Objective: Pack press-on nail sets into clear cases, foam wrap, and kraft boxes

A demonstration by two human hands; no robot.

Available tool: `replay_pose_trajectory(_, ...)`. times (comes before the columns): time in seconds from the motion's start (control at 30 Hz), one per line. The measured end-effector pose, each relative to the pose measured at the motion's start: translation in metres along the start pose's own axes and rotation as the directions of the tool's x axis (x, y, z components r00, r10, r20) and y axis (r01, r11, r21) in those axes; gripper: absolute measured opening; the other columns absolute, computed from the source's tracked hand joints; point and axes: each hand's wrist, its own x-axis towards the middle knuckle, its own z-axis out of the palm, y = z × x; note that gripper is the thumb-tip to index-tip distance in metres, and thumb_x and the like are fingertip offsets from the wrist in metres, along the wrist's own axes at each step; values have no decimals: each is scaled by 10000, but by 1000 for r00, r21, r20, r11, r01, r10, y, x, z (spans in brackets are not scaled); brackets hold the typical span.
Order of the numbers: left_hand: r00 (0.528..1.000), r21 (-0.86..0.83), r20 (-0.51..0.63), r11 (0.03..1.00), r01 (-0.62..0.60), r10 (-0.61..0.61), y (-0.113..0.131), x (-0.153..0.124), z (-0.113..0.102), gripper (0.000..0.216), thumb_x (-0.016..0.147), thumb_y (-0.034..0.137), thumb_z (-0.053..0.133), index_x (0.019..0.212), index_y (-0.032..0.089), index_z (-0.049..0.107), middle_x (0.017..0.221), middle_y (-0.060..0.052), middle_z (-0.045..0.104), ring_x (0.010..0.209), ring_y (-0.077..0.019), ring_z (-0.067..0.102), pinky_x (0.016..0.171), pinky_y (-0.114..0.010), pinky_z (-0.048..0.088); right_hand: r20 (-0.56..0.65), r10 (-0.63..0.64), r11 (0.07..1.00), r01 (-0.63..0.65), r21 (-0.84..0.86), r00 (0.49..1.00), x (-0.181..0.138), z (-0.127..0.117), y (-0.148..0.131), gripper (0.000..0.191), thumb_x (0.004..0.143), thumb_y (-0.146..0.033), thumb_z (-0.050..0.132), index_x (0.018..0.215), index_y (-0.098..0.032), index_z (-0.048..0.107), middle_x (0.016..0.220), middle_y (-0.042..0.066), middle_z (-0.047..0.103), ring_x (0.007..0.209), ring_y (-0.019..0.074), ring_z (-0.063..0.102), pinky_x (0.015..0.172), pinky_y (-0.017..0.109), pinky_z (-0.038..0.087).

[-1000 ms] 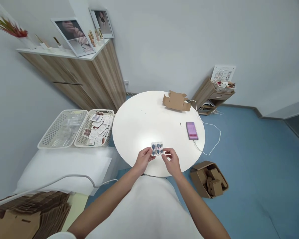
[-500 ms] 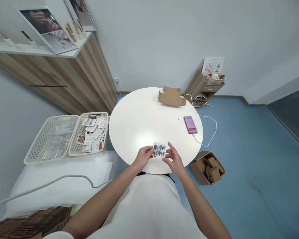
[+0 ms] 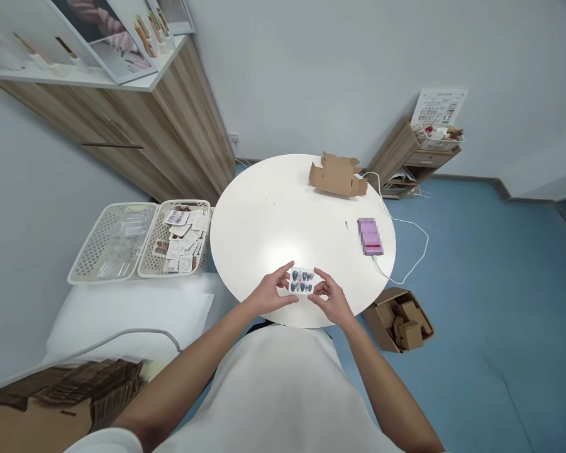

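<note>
A small white card of blue and silver press-on nails (image 3: 302, 281), set in rows, is held up over the near edge of the white round table. My left hand (image 3: 272, 292) has its thumb and forefinger spread about the card's left side, the other fingertips against that edge. On the opposite side, my right hand (image 3: 331, 298) grips the right edge between thumb and fingers. The nails face up towards me; the underside of the card is hidden.
An unfolded cardboard box (image 3: 338, 175) lies at the table's (image 3: 249, 220) far edge, and a purple phone (image 3: 370, 237) with a white cable at the right. Left stand two white baskets, one with nail cards (image 3: 186, 236), one with clear plastic packs (image 3: 122, 242). A carton (image 3: 382, 324) sits on the floor.
My left hand has gone from a pinch to a wider hold with thumb and forefinger spread. My right fingers have come in onto the card's right edge. The view has shifted slightly.
</note>
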Motion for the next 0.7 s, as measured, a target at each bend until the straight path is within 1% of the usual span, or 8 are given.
replay_pose_trajectory(0.1, 999, 138, 23, 990, -41, 38, 0, 6, 0, 722, 652, 332, 655, 1305, 271, 351, 877, -10, 545, 722, -122, 520, 781, -314, 423, 46, 5, 1000, -5, 6, 999, 8, -8, 2, 640, 676, -247, 623, 1269, -257, 382, 710, -37, 563, 663, 116, 544, 740, 333, 465)
replay_pose_trajectory(0.23, 998, 223, 23, 973, -57, 53, -3, 16, 3, 683, 684, 336, 626, 1303, 273, 342, 821, 3, 550, 714, -132, 519, 758, -310, 429, 87, 7, 1000, -8, 7, 996, 16, -18, 8, 637, 690, -248, 604, 1281, -259, 367, 732, -27, 572, 679, 122, 550, 746, 339, 467)
replay_pose_trajectory(0.4, 999, 325, 45, 946, -15, 0, -7, 19, 6, 673, 692, 352, 619, 1302, 271, 347, 796, 1, 546, 713, -140, 505, 716, -293, 421, 152, 18, 1000, -16, -14, 988, 23, -28, 17, 620, 702, -253, 585, 1282, -272, 366, 744, -24, 579, 695, 129, 552, 752, 350, 465)
replay_pose_trajectory(0.53, 999, 414, 16, 910, 31, -42, -14, 14, 7, 660, 694, 360, 617, 1296, 271, 360, 759, 7, 519, 670, -134, 477, 657, -271, 407, 203, 45, 997, -33, -63, 978, 27, -28, 21, 599, 711, -259, 578, 1274, -282, 376, 763, -18, 589, 702, 135, 553, 754, 357, 463)
replay_pose_trajectory(0.7, 998, 499, -48, 864, 60, -41, -26, 6, 3, 648, 693, 355, 626, 1285, 282, 371, 782, 0, 507, 690, -141, 481, 646, -265, 398, 236, 57, 986, -18, -163, 970, 37, -20, 21, 567, 710, -272, 582, 1250, -300, 411, 774, -17, 560, 670, 129, 520, 703, 333, 468)
